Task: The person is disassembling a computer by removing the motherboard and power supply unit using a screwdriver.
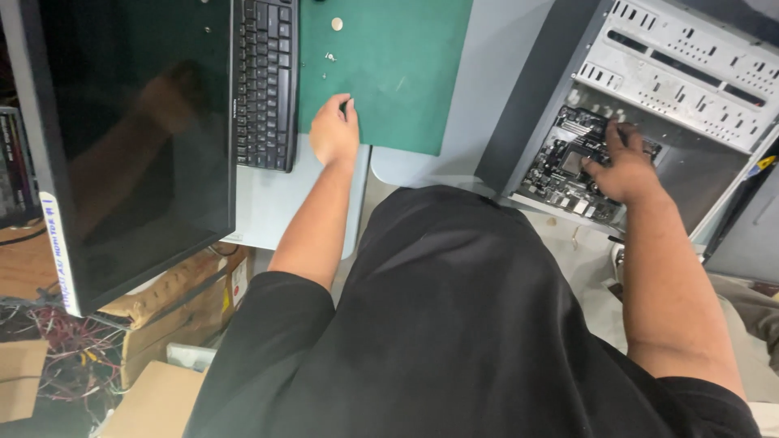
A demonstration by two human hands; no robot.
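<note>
— Grey computer case (pixel 673 73) at right frame: what's the right hand (pixel 621 166) doing?
— Fingers spread, resting on the motherboard (pixel 568 166) inside, grasping nothing.
— Left hand (pixel 334 130)?
— Loosely curled on the green mat (pixel 389 65); small screws (pixel 329 57) lie just above it.

1. Your left hand (pixel 334 130) rests on the near edge of the mat (pixel 406 73), just right of the keyboard (pixel 266 81).
2. Small screws (pixel 329 58) lie on the mat beyond that hand.
3. The monitor (pixel 134 138) stands left of the keyboard.
4. Your right hand (pixel 623 169) sits on the motherboard (pixel 568 162) inside the open computer case (pixel 673 73), right of the mat.
5. Cardboard boxes (pixel 162 324) lie below the bench (pixel 276 203).
</note>
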